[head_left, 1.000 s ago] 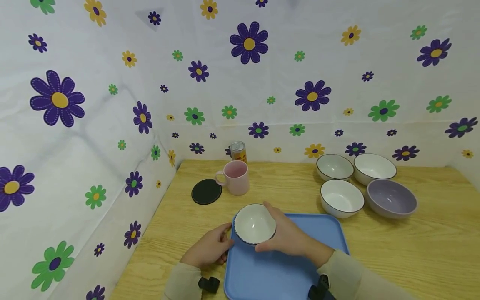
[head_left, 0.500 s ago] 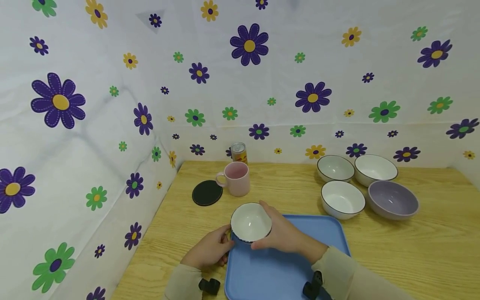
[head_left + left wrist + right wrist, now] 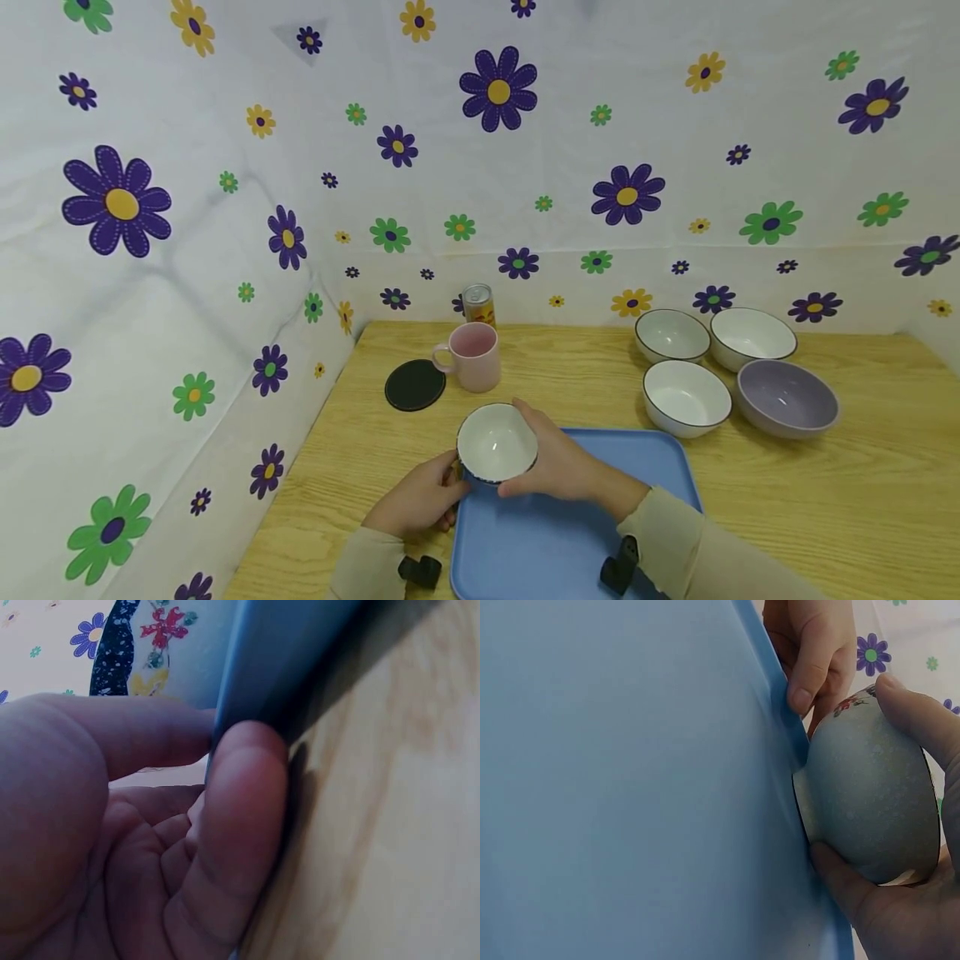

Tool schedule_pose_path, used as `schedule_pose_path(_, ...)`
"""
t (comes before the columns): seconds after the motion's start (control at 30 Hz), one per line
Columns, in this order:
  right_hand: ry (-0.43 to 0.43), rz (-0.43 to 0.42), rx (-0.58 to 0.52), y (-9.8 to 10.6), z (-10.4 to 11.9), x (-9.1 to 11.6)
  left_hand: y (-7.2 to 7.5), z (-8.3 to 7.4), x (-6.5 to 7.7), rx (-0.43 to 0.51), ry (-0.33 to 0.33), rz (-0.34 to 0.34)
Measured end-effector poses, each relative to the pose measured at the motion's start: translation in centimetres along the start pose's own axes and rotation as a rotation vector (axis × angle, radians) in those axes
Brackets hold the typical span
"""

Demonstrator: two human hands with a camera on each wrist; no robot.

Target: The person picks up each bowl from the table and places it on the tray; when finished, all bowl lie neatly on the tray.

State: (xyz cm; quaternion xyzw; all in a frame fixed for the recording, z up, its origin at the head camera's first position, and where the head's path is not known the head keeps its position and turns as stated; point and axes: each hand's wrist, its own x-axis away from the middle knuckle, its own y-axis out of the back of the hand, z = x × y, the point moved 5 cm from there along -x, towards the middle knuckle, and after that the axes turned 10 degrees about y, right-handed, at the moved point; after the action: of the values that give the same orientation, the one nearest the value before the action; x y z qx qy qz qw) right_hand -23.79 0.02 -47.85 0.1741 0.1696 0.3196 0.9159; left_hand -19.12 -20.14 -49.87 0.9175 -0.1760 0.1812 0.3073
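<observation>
The patterned bowl [image 3: 497, 442] sits between the two hands, over the far-left corner of the blue tray [image 3: 540, 542], mouth up and seen partly across the tray's rim. It lies directly left of the right hand [image 3: 558, 462], which comes in from the right and is plainly the one in contact. The left hand [image 3: 420, 500] is just beside it, low on its near-left side. Being round, the bowl has no long axis to line up with; what matters, I judge, is how its foot stands to the tray's edge. The right wrist view puts that foot right at the raised rim, though whether it bears on the rim or hangs just above cannot be told.

The right hand's fingers are spread as wide as the bowl and clamped on its wall, one digit on the far side and one on the near side. The left hand's fingers pinch the tray's left edge, with one digit over the rim and another beneath, close to the tabletop [image 3: 825, 500]. Beyond the bowl stand the pink mug [image 3: 474, 358] and, to its left, a black round coaster [image 3: 415, 386], both apart from the hands.
</observation>
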Motion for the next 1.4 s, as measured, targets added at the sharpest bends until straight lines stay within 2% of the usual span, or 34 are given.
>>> schedule_pose_path(0.43, -0.012, 0.03, -0.006, -0.4, 0.2, -0.4, -0.1, 0.5, -0.3, 0.0, -0.01, 0.004)
schedule_pose_path(0.77, -0.025, 0.036, -0.014, -0.2, 0.0, -0.3, -0.1, 0.2, -0.3, -0.002, -0.009, -0.001)
schedule_pose_path(0.93, -0.085, 0.002, 0.024, 0.8, -0.2, 0.6, -0.2, 0.4, -0.3, 0.0, -0.004, -0.001)
schedule_pose_path(1.1, -0.103, -0.025, 0.059, 2.0, 0.1, 1.8, -0.1, 0.6, -0.2, -0.006, -0.003, -0.008)
schedule_pose_path(1.4, -0.026, -0.11, 0.105, 5.1, 0.9, 4.2, 0.0, 0.6, -0.2, 0.008, 0.004, 0.005)
